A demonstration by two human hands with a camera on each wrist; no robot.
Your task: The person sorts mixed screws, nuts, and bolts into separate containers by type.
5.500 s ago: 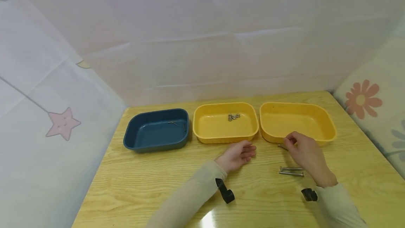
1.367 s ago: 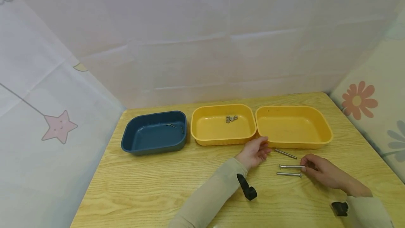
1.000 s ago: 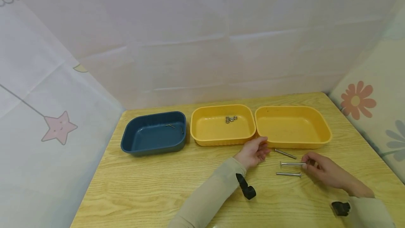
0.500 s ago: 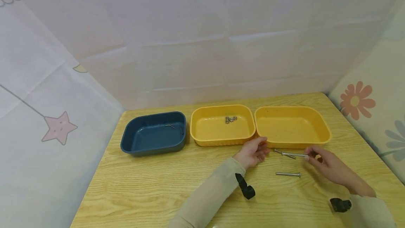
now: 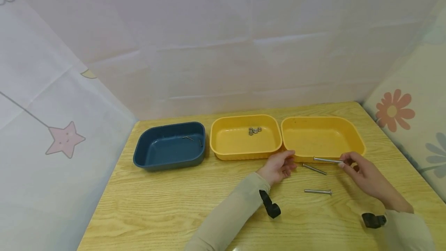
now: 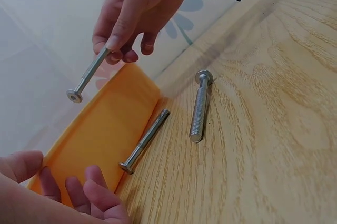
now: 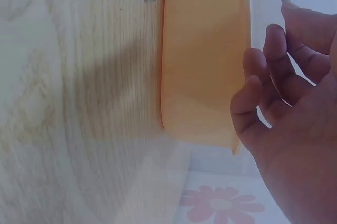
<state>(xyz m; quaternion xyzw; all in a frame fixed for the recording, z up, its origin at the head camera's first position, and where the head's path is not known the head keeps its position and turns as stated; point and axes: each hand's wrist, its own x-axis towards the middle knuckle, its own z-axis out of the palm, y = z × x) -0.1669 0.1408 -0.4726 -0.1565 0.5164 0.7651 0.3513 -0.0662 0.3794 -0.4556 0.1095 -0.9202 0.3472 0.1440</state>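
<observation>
My right hand (image 5: 364,175) pinches one long silver bolt (image 5: 327,160) between thumb and fingertips by the end away from its head. That bolt's head (image 6: 75,95) points left, raised over the front rim of the right yellow tray (image 5: 324,159). My left hand (image 5: 278,167) is at this tray's front left corner, thumb and index finger pinching the rim, other fingers loosely bent outside. On the table lie two more bolts: a slanted one (image 5: 314,169) just before the tray and a thicker one (image 5: 318,191) nearer me.
A middle yellow tray (image 5: 244,155) holds several small nuts (image 5: 255,131) and stands against the right one. To its left, a blue tray (image 5: 170,164) contains a few thin metal pieces (image 5: 188,138). Cloth walls (image 5: 209,49) rise behind and beside the wooden table (image 5: 167,208).
My right hand has picked up the middle bolt and moved it up and away from me to the right tray's front rim. Earlier, my left hand moved right to that tray's corner.
</observation>
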